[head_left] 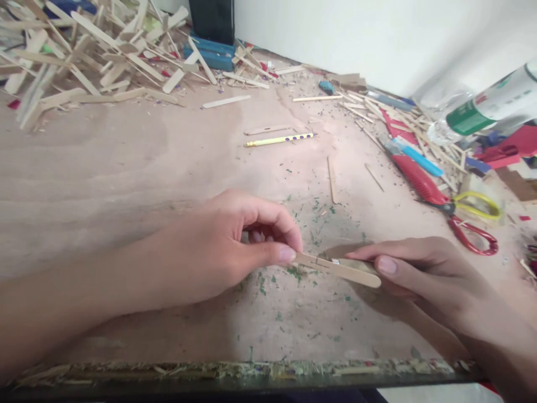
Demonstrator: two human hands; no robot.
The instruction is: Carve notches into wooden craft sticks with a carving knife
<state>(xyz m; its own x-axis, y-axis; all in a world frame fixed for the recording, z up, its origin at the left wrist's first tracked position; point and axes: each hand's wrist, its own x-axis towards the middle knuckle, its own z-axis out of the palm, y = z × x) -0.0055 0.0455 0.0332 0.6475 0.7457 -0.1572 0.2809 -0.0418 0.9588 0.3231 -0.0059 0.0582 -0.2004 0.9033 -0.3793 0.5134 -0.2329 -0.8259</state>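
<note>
My left hand (251,238) pinches one end of a flat wooden craft stick (356,274) between thumb and fingers. Short dark marks cross the stick near its middle, and its rounded end points right. Just behind it, my right hand (423,274) is closed on a small tan tool (352,265) with a shiny tip. That tip lies close to the marks; whether it touches the stick, I cannot tell. The tool's rear is hidden in my fingers. Below both hands, green shavings (296,272) lie scattered on the wooden tabletop (126,162).
A large heap of craft sticks (104,50) fills the back left. Beyond my hands lies a yellow pencil (279,140). To the right are red and yellow handled scissors (451,207), a blue cutter (419,158) and a plastic bottle (474,115). The table's front edge (268,370) holds debris.
</note>
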